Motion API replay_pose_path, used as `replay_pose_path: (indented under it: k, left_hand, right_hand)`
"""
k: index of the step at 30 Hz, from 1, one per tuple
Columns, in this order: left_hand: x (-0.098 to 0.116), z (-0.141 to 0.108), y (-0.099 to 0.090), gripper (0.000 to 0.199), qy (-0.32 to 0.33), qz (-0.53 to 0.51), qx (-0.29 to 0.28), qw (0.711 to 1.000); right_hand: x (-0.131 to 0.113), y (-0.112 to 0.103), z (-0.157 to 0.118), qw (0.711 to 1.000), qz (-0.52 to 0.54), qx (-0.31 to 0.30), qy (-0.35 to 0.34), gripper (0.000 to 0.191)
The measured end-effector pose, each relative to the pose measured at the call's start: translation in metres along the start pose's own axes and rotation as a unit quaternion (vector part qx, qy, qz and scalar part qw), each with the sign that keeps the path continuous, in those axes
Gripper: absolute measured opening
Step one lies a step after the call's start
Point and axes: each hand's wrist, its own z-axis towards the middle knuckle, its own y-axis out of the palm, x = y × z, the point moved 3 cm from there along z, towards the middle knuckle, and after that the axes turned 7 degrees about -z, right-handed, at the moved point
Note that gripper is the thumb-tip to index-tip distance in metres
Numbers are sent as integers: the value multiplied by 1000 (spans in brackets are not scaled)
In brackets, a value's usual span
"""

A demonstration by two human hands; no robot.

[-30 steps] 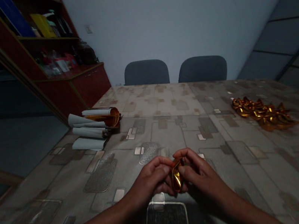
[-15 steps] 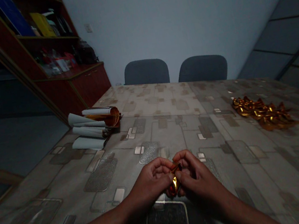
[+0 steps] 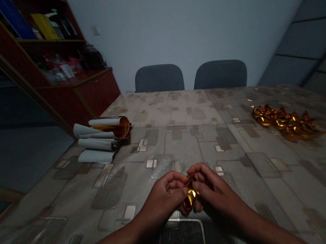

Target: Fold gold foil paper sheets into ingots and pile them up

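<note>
Between my two hands, near the front of the table, is a small folded piece of shiny gold foil paper (image 3: pixel 190 198). My left hand (image 3: pixel 171 193) pinches its left side with thumb and fingers. On the other side my right hand (image 3: pixel 209 189) grips the upper right edge, thumb pressed against the fold. The fingers hide much of the underside. Over on the right of the table lies a cluster of folded gold foil pieces (image 3: pixel 286 121), lined up in rows. To the left rests a stack of curled foil sheets (image 3: pixel 101 142), pale on one face and gold on the other.
A patterned cloth covers the table (image 3: pixel 191 142). Beyond its far edge stand two grey chairs, a left one (image 3: pixel 158 78) and a right one (image 3: pixel 220 74), against the wall. A reddish wooden cabinet (image 3: pixel 96 93) with filled shelves is at the back left.
My right thumb has shifted slightly up and right on the gold foil piece, showing more of its shiny face. Both hands keep their hold in nearly the same place.
</note>
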Motion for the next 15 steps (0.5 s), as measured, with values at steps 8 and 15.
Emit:
replay_pose_path:
  k: [8, 15]
  left_hand:
    - [-3, -1, -7, 32, 15, -135, -27, 990]
    - [-2, -2, -6, 36, 14, -191, -19, 981]
  right_hand:
    - [-9, -5, -2, 998, 61, -15, -16, 40]
    - [-12, -4, 2, 999, 36, -1, -25, 42]
